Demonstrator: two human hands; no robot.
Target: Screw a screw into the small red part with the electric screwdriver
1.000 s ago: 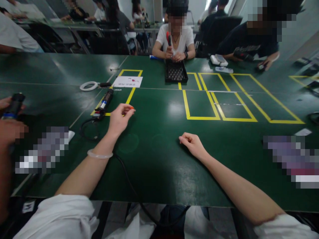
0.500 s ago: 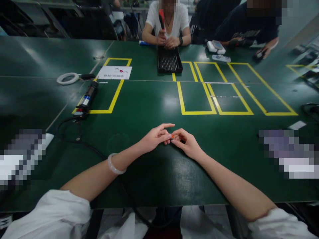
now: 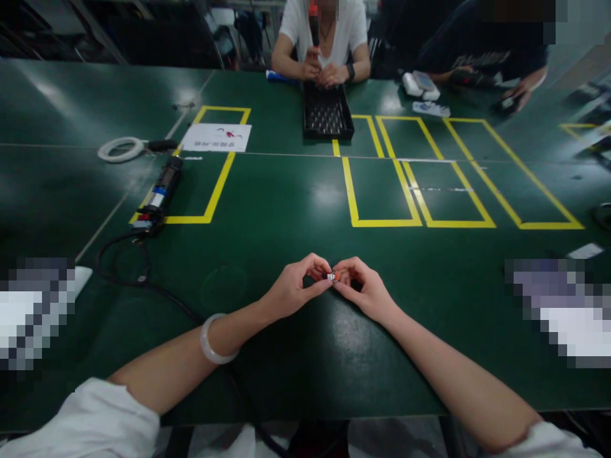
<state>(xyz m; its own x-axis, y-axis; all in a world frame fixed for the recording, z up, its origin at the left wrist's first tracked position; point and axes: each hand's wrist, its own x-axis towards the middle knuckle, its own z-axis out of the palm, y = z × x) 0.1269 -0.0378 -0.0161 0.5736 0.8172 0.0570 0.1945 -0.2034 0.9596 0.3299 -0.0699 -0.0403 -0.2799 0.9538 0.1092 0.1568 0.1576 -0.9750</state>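
Note:
Between my two hands, low over the green table, is a small orange and silver-white part, too small to name. My left hand pinches its pale end between thumb and fingertips. From the other side, the thumb and fingers of my right hand close on its orange end. The fingertips of both hands nearly meet and hide much of the part. A pale bangle circles my left wrist.
A black tray of small metal pieces stands before a co-worker holding a red-and-black tool. On the left lie a cylindrical power tool, its black cable, a white coil and a printed sheet. Yellow tape marks rectangles.
My left fingers, with the index stretched out before, have curled into a pinch on the small part. More of its silver-white end shows now. Both hands sit slightly lower in view.

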